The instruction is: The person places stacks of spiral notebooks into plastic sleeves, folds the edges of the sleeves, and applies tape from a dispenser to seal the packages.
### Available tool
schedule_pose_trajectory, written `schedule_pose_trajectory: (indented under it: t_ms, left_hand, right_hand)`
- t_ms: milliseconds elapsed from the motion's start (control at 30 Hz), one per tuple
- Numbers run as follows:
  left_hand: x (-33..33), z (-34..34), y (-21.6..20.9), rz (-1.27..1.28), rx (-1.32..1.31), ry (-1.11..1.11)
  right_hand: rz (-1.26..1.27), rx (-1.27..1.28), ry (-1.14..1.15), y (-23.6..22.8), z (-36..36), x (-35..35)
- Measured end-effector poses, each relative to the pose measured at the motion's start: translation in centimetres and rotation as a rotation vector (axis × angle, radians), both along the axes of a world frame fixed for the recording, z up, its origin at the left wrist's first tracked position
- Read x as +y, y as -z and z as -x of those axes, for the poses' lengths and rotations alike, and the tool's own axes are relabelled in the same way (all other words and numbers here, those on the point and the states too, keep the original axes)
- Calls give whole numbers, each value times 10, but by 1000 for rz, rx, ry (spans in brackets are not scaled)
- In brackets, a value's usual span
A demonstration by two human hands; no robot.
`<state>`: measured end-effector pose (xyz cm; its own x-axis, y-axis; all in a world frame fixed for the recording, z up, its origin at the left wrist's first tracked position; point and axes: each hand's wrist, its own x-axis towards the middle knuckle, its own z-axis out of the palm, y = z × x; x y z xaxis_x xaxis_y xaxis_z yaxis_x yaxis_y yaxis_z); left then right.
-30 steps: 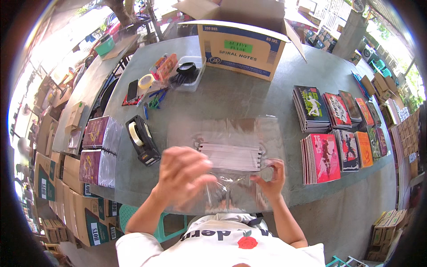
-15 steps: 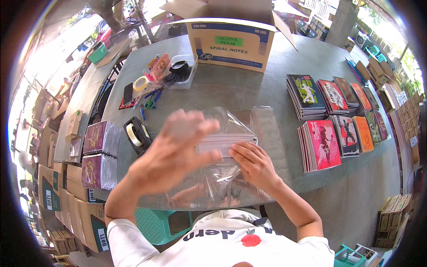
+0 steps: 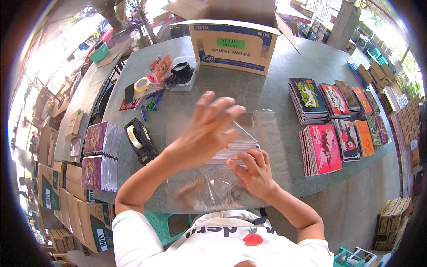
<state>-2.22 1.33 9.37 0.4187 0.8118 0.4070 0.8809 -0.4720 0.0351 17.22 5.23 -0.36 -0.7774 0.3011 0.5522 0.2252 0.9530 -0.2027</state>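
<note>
On the table in front of me stands a bundle with white, layered, page-like edges, partly covered by clear plastic film. More of the clear film lies flat beneath and around it. My left hand, slightly blurred, is lifted above the bundle's left side with its fingers spread and nothing in them. It hides part of the bundle. My right hand rests at the bundle's near right side. Its fingers are bent and its thumb is drawn in against the film. To the left is a black tape dispenser with a roll of tape.
Spiral notebooks stand in stacks at the right. Plastic-wrapped purple notebooks sit at the left edge. A large open carton stands at the back, near a clear tub, scissors and a phone.
My left hand has moved right and away from me, rising over the bundle. My right hand's fingers have gone from lying flat on the bundle to bent at its near side.
</note>
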Motion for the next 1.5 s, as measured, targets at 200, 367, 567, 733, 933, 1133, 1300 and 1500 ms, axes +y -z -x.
schedule_pose_trajectory:
  t_ms: [200, 367, 567, 733, 933, 1133, 1300, 1500]
  left_hand:
    - [-67, 9, 54, 27, -295, -226]
    - [-41, 1, 85, -246, -424, -263]
    - [-31, 10, 79, -2, -793, -302]
    - [-9, 42, 71, 702, -958, -377]
    - [-20, 33, 53, 288, -401, -37]
    - [-67, 15, 79, -13, 17, -19]
    - [-63, 15, 123, -296, -113, -10]
    - [-73, 17, 122, -250, -209, -101]
  right_hand:
    - [562, -100, -259, -28, 5, 32]
    - [452, -121, -239, -38, 5, 29]
    - [436, 147, -72, -3, 9, 26]
    - [867, 129, 99, -14, 25, 58]
    - [543, -317, -183, -35, 21, 57]
    - [104, -286, -232, -21, -25, 21]
    - [103, -66, -206, -13, -4, 23]
    - [137, -182, -264, -9, 17, 30]
